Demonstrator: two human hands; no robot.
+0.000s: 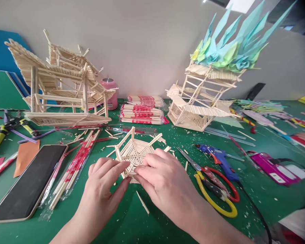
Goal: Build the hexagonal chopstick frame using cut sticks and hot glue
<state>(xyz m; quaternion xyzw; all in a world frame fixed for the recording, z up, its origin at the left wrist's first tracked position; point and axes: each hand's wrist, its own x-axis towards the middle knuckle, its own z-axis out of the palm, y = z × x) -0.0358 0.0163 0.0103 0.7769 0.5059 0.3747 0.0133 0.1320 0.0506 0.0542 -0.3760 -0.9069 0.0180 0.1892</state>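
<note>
Near the front of the table is a small wooden stick model (pixel 136 150), with a web-like base of concentric sticks and short posts rising around its edge. My left hand (pixel 105 181) pinches its near left edge between thumb and fingers. At the near side, my right hand (pixel 162 183) has its thumb and fingertips pressed together on a stick of the model. My fingers hide part of the front edge. Just below the model a loose stick piece (pixel 142 202) lies on the green table (pixel 124 220).
Left stand a large stick house (pixel 66 95) and a phone (pixel 27 179). Wrapped stick bundles (pixel 142 113) lie at the back. Right are red-handled scissors (pixel 216 179), yellow-handled pliers (pixel 216 198), a blue glue gun (pixel 220 159) with its cable, and a paper-topped stick tower (pixel 205 91).
</note>
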